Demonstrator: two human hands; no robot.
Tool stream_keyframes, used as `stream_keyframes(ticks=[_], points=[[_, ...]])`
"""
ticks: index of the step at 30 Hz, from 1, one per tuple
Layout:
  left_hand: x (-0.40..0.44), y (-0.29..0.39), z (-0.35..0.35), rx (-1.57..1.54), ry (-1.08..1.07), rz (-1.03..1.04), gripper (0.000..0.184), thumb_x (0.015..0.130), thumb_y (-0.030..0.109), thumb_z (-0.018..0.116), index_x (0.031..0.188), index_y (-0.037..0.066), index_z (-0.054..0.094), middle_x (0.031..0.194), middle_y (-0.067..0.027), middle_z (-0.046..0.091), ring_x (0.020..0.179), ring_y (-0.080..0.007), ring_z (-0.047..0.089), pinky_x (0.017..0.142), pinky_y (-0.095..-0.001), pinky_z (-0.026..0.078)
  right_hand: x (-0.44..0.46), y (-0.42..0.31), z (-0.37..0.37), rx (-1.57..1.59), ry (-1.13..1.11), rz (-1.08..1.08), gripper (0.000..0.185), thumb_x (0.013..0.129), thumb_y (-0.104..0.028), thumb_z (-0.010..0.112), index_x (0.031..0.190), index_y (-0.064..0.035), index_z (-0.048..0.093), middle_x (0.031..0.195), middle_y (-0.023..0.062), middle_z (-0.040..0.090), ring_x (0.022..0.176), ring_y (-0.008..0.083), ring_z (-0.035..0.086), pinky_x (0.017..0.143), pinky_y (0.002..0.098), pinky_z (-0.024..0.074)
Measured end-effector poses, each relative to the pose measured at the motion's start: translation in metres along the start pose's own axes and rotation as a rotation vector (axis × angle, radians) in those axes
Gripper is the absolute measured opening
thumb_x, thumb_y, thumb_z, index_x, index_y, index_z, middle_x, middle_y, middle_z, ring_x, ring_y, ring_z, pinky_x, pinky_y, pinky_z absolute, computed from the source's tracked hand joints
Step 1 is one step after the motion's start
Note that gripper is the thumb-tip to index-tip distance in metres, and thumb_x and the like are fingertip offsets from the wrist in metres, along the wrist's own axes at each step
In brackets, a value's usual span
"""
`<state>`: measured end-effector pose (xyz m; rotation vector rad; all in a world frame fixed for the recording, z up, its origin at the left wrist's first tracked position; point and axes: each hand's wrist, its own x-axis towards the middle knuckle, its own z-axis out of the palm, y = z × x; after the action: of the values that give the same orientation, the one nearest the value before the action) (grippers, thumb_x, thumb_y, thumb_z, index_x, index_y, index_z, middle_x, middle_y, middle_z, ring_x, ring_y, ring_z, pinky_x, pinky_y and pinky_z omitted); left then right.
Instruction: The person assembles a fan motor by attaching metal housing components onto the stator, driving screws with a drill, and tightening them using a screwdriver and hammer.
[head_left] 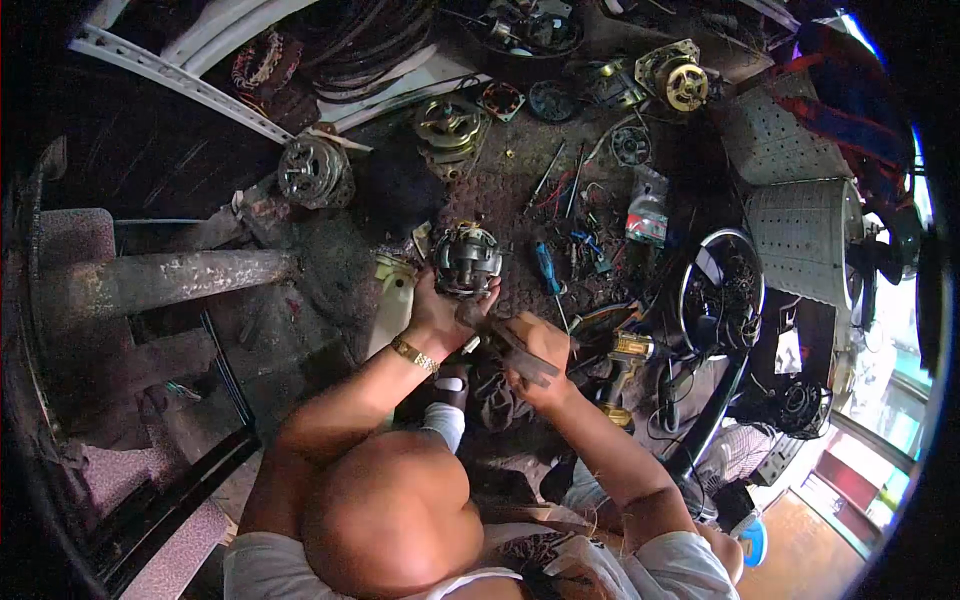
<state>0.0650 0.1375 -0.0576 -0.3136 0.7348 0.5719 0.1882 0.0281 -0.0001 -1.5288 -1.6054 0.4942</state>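
Observation:
My left hand (434, 312), with a gold watch (414, 355) on its wrist, is closed around an alternator (468, 262) with its open metal frame facing up. Just below and to the right, my right hand (541, 350) grips a dark, flat, brownish tool (524, 362) whose exact kind I cannot make out. One end of that tool lies close to the alternator's lower side; whether they touch is unclear. A blue-handled screwdriver (546, 268) lies on the dirty floor mat, to the right of the alternator.
A yellow cordless drill (627, 365) stands at the right, near a round metal-rimmed basin (687, 300) of parts. More alternators (315, 172) sit around the back. A small plastic bag (648, 207) lies among loose tools. A rusty pipe (190, 275) extends from the left.

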Motion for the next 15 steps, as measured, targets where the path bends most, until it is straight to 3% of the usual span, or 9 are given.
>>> stream_keyframes(ticks=[2, 4, 6, 8, 9, 12, 15], points=[[0.005, 0.0, -0.007, 0.008, -0.007, -0.003, 0.051, 0.092, 0.043, 0.028, 0.106, 0.003, 0.056, 0.102, -0.0159, 0.061, 0.09, -0.0311, 0.06, 0.082, -0.0442, 0.05, -0.002, 0.012, 0.011, -0.152, -0.082, -0.011, 0.027, 0.07, -0.017, 0.059, 0.095, -0.0054, 0.058, 0.079, 0.0157, 0.056, 0.062, 0.0325, 0.058, 0.053, 0.0413, 0.0465], [0.017, -0.001, -0.026, 0.067, -0.102, 0.059, 0.051, 0.091, 0.038, 0.03, 0.12, 0.0, 0.048, 0.116, -0.0213, 0.054, 0.102, -0.0379, 0.055, 0.091, -0.0505, 0.045, -0.005, 0.027, 0.032, -0.317, -0.206, 0.095, 0.034, 0.066, -0.018, 0.061, 0.097, -0.0038, 0.057, 0.077, 0.0161, 0.055, 0.062, 0.0318, 0.058, 0.053, 0.041, 0.0466], [0.008, 0.0, -0.012, 0.027, -0.068, 0.038, 0.051, 0.092, 0.038, 0.03, 0.119, 0.0, 0.048, 0.116, -0.0213, 0.054, 0.103, -0.0371, 0.055, 0.09, -0.0491, 0.046, -0.002, 0.015, 0.033, -0.334, -0.169, 0.15, 0.033, 0.064, -0.016, 0.062, 0.094, -0.0021, 0.055, 0.077, 0.016, 0.055, 0.064, 0.0333, 0.058, 0.052, 0.0409, 0.0462], [-0.005, -0.006, 0.002, 0.01, 0.171, 0.04, 0.052, 0.091, 0.044, 0.028, 0.111, 0.004, 0.054, 0.102, -0.0168, 0.06, 0.089, -0.0326, 0.06, 0.084, -0.046, 0.049, -0.01, 0.015, 0.019, -0.196, -0.151, 0.082, 0.027, 0.065, -0.012, 0.062, 0.088, -0.002, 0.052, 0.077, 0.0153, 0.055, 0.065, 0.0343, 0.058, 0.052, 0.0405, 0.0464], [-0.009, -0.004, 0.011, -0.022, 0.181, 0.019, 0.05, 0.091, 0.043, 0.03, 0.11, 0.004, 0.054, 0.103, -0.0174, 0.06, 0.089, -0.0321, 0.06, 0.083, -0.0454, 0.05, -0.011, 0.019, 0.009, -0.105, -0.037, 0.004, 0.023, 0.065, -0.011, 0.062, 0.082, -0.0024, 0.048, 0.073, 0.0146, 0.051, 0.062, 0.0343, 0.055, 0.051, 0.0413, 0.0445], [-0.002, -0.003, 0.01, -0.042, 0.081, 0.036, 0.049, 0.09, 0.042, 0.032, 0.109, 0.004, 0.055, 0.103, -0.0175, 0.06, 0.09, -0.0311, 0.06, 0.083, -0.0442, 0.051, -0.011, 0.022, 0.008, -0.241, -0.08, 0.092, 0.023, 0.064, -0.012, 0.062, 0.081, -0.0028, 0.049, 0.07, 0.0134, 0.049, 0.058, 0.0339, 0.053, 0.049, 0.0425, 0.0422], [0.009, -0.002, -0.005, -0.09, 0.113, 0.044, 0.048, 0.09, 0.043, 0.034, 0.105, 0.004, 0.056, 0.1, -0.0163, 0.06, 0.09, -0.03, 0.059, 0.082, -0.0425, 0.051, 0.008, 0.001, 0.002, -0.188, -0.042, -0.011, 0.025, 0.065, -0.014, 0.063, 0.085, -0.0034, 0.052, 0.07, 0.0123, 0.051, 0.059, 0.0337, 0.053, 0.05, 0.0436, 0.0416]])
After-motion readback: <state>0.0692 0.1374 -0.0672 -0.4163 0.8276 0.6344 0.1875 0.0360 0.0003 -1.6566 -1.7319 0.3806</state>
